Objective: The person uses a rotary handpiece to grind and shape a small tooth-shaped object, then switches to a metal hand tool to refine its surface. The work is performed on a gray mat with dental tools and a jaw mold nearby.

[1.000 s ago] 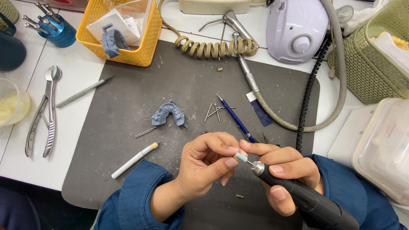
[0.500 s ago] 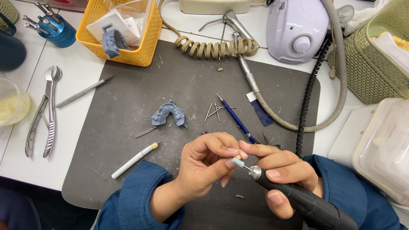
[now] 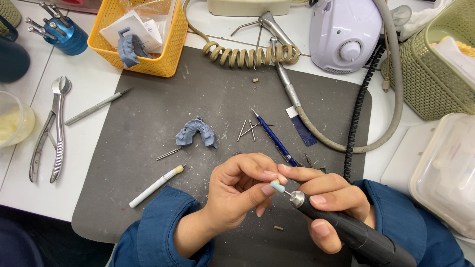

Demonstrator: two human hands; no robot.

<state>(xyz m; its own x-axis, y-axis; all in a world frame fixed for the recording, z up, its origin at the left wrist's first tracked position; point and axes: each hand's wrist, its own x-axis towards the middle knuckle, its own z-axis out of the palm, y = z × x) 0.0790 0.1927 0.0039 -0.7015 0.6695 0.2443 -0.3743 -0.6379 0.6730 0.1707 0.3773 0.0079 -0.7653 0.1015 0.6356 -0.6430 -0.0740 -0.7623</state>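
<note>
Gripping the black handpiece (image 3: 346, 232) in your right hand (image 3: 329, 198), steady its pale blue tip (image 3: 277, 186), just below the grey mat's (image 3: 148, 148) centre, with your left hand's (image 3: 237, 190) pinched fingertips, which possibly hide a small workpiece.

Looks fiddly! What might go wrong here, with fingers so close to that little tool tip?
The left hand pinches the pale blue tip of the black handpiece held in the right hand; if it spins, it may nick a fingertip. The coiled black cord runs beside the wrist and might snag. Loose thin burs on the grey mat may get swept off.
</note>
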